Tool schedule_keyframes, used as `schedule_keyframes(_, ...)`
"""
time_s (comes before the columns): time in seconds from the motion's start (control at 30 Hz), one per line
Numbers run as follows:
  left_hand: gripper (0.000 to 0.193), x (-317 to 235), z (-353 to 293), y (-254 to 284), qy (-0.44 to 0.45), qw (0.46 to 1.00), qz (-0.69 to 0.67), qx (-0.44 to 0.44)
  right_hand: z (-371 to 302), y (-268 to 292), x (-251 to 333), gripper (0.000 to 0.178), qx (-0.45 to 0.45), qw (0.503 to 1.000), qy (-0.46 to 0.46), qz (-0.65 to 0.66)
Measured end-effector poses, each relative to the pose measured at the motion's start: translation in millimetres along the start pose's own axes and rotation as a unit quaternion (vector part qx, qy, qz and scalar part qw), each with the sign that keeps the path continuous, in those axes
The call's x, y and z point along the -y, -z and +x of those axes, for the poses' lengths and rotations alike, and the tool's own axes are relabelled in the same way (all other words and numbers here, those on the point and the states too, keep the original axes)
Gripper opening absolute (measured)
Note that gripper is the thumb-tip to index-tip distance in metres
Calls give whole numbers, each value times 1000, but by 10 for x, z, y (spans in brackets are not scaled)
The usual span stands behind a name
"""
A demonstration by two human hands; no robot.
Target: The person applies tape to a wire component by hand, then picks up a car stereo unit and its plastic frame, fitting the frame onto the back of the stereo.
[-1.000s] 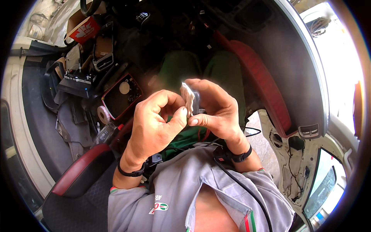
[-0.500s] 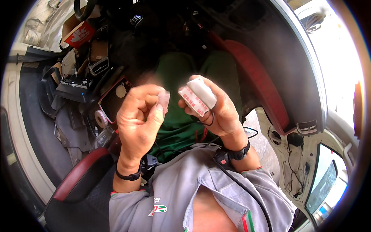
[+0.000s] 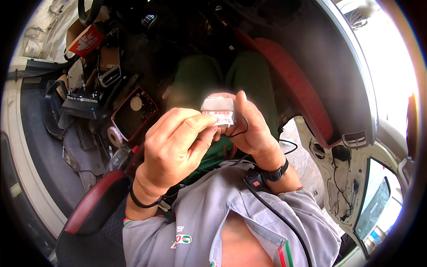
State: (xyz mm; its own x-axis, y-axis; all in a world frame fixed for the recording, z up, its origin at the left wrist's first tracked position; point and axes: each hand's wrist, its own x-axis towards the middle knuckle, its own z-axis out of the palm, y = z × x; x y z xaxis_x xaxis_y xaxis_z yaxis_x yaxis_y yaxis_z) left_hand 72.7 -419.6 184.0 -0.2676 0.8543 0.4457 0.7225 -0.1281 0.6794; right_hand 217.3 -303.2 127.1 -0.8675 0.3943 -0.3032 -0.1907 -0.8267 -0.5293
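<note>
My right hand (image 3: 253, 122) holds a small pale, flat module (image 3: 218, 104), from whose side a thin black cable (image 3: 243, 127) loops. Across its lower part runs a strip of tape (image 3: 224, 117) with red print on its white backing. My left hand (image 3: 175, 140) is closed in a pinch, thumb and forefinger touching the left lower edge of this strip. Its fingertips cover part of the tape, so how much they grip is hidden. Both hands are above my lap, over green trousers (image 3: 200, 75).
Left of my legs lie a red-edged open box (image 3: 126, 127), a tape roll (image 3: 116, 137) and a black device (image 3: 80, 107). Farther off stands a red carton (image 3: 86, 41). A red and black seat (image 3: 95, 193) is at lower left; the dark door panel (image 3: 320, 66) rises at right.
My left hand, which held a small translucent piece of tape apart from the module, has moved right to the printed strip. The right hand has turned the module so it lies nearly level.
</note>
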Motion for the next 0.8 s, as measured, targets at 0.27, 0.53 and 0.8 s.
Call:
schedule_keyframes(0.27,22,45,55,-48,-63,996,56,17,-14,-34,35,56,-25,997,2,-71)
schedule_keyframes(0.53,20,91,20,-92,-62,994,86,40,-21,40,49,53,-3,995,-13,-102)
schedule_keyframes(0.8,12,154,-20,-31,21,1000,-20,-6,-28,65,25,56,46,996,-6,-71)
